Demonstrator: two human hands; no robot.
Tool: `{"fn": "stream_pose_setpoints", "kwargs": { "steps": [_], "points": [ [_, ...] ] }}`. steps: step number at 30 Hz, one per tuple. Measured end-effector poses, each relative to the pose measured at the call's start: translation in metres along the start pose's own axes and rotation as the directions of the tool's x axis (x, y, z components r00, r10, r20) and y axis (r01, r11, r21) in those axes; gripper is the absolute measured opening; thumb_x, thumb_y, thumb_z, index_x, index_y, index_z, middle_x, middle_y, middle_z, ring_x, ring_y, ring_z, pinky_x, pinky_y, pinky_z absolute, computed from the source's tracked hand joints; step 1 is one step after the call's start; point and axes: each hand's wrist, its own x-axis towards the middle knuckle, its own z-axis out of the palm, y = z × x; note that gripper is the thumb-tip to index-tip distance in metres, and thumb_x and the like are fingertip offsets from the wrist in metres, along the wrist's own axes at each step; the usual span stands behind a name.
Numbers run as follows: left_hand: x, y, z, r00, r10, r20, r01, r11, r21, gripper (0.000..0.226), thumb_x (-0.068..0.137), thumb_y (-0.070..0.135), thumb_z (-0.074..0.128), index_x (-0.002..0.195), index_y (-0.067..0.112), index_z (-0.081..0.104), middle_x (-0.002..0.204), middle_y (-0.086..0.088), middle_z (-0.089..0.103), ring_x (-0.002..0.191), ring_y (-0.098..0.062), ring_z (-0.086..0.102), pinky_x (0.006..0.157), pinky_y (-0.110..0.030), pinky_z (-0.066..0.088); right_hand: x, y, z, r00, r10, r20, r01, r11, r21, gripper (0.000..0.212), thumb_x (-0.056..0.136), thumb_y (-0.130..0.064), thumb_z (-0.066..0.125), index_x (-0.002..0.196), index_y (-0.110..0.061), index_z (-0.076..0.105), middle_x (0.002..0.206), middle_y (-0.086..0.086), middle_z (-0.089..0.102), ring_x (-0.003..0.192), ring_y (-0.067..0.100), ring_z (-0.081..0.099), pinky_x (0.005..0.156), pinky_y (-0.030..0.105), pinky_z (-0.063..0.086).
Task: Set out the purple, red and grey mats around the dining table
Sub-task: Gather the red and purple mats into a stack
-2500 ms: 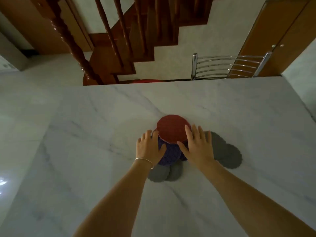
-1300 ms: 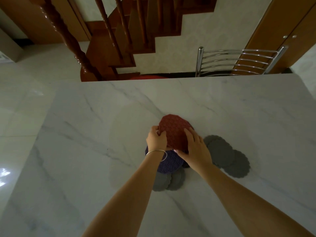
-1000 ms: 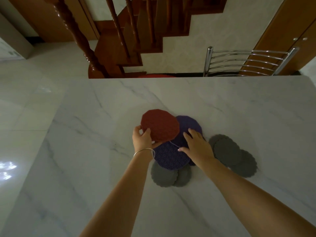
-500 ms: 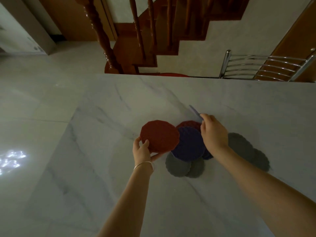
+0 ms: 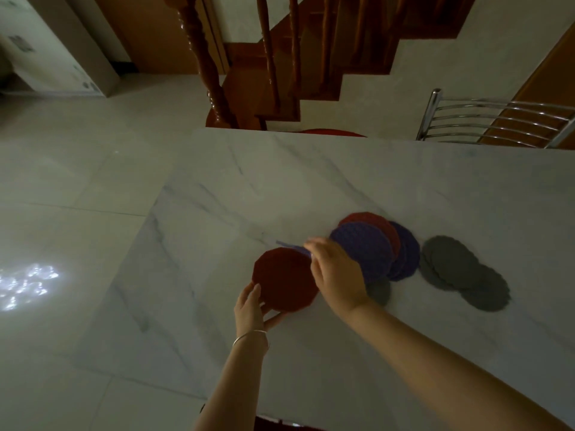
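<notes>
My left hand point(image 5: 252, 306) pinches the near edge of a round red mat point(image 5: 284, 279) and holds it just over the white marble table point(image 5: 236, 188). Above that mat, my right hand point(image 5: 337, 270) grips a purple mat point(image 5: 294, 246), seen almost edge-on. To the right lies the rest of the pile: a purple mat point(image 5: 365, 248) on top, a red mat point(image 5: 378, 223) and another purple mat point(image 5: 407, 256) under it. A grey mat point(image 5: 380, 290) peeks out beneath my right wrist. Overlapping grey mats point(image 5: 457, 267) lie further right.
A chrome-backed chair point(image 5: 494, 119) stands at the table's far right edge. A wooden staircase with turned balusters point(image 5: 214, 73) rises beyond the far edge. A red seat point(image 5: 331, 132) shows just past that edge. Glossy tiled floor point(image 5: 62, 181) lies to the left.
My left hand has carried the red mat off the pile toward the left. My right hand lifted a purple mat from the pile and brought it over the red one. The view swung left.
</notes>
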Motion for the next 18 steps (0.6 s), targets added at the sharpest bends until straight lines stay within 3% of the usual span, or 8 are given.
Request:
{"fn": "stream_pose_setpoints", "kwargs": {
  "steps": [6, 10, 14, 16, 18],
  "points": [
    [-0.005, -0.004, -0.019, 0.994, -0.086, 0.071, 0.096, 0.982, -0.16, 0.036, 0.096, 0.042, 0.041, 0.114, 0.017, 0.06, 0.102, -0.016, 0.061, 0.09, -0.031, 0.061, 0.072, -0.043, 0.053, -0.029, -0.019, 0.025, 0.982, -0.135, 0.134, 0.145, 0.987, -0.066, 0.032, 0.068, -0.001, 0.076, 0.098, -0.01, 0.071, 0.098, 0.007, 0.072, 0.091, 0.025, 0.068, 0.057, 0.029, 0.058],
    [-0.007, -0.004, -0.018, 0.99, -0.102, 0.099, 0.12, 0.973, -0.198, 0.025, 0.091, 0.031, 0.053, 0.104, 0.012, 0.065, 0.094, -0.018, 0.065, 0.084, -0.032, 0.064, 0.073, -0.044, 0.057, -0.043, -0.02, 0.036, 0.959, -0.131, 0.25, 0.157, 0.983, -0.09, 0.032, 0.064, -0.003, 0.079, 0.093, -0.014, 0.074, 0.092, 0.005, 0.072, 0.087, 0.024, 0.068, 0.051, 0.027, 0.056],
    [-0.004, -0.004, -0.017, 0.994, -0.018, 0.11, 0.032, 0.992, -0.123, 0.024, 0.09, 0.011, 0.055, 0.114, 0.011, 0.06, 0.093, -0.017, 0.067, 0.078, -0.029, 0.066, 0.066, -0.038, 0.058, -0.052, -0.014, 0.043, 0.928, -0.039, 0.37, 0.051, 0.998, -0.022, 0.027, 0.08, -0.016, 0.065, 0.107, -0.016, 0.069, 0.11, 0.004, 0.066, 0.101, 0.025, 0.061, 0.063, 0.036, 0.057],
    [-0.001, -0.005, -0.017, 0.994, 0.011, 0.107, -0.003, 0.997, -0.076, 0.027, 0.089, 0.002, 0.051, 0.111, 0.015, 0.058, 0.09, -0.015, 0.067, 0.072, -0.026, 0.065, 0.058, -0.034, 0.057, -0.052, -0.01, 0.041, 0.936, -0.039, 0.35, 0.041, 0.999, 0.002, 0.031, 0.081, -0.028, 0.063, 0.11, -0.018, 0.067, 0.112, 0.002, 0.065, 0.104, 0.022, 0.059, 0.071, 0.034, 0.057],
    [0.003, -0.005, -0.018, 0.995, 0.013, 0.101, -0.007, 0.998, -0.062, 0.029, 0.088, -0.002, 0.049, 0.107, 0.017, 0.058, 0.086, -0.014, 0.067, 0.066, -0.024, 0.065, 0.054, -0.032, 0.057, -0.045, 0.001, 0.037, 0.977, -0.003, 0.214, 0.008, 1.0, -0.021, 0.035, 0.078, -0.027, 0.068, 0.111, -0.015, 0.066, 0.113, 0.004, 0.065, 0.106, 0.023, 0.057, 0.082, 0.032, 0.054]
  ]
}}
